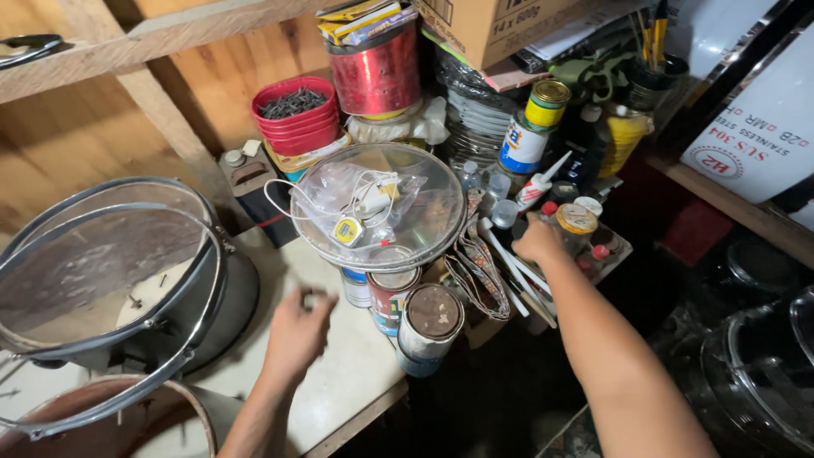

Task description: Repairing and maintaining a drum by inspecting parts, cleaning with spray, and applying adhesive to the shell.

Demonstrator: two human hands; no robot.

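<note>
Fingers of the left hand [297, 332] curl around a small dark object at lower centre of the counter [339, 382]; right hand [538, 242], grip hidden, reaches among crowded jars [577, 225] at centre right.

A drum [110, 280] stands at the left of the surface [339, 382], with the left hand [297, 335] resting on the surface just to its right. A clear round lid [377, 208] lies on top of a cluster of cans [407, 309] at the surface's right edge, and a bowl of nails [295, 114] sits behind it, with a tall tin [376, 72] to that bowl's right. The right hand [537, 242] reaches among small jars [577, 225] right of the lid, with a glue can [524, 144] behind them.
</note>
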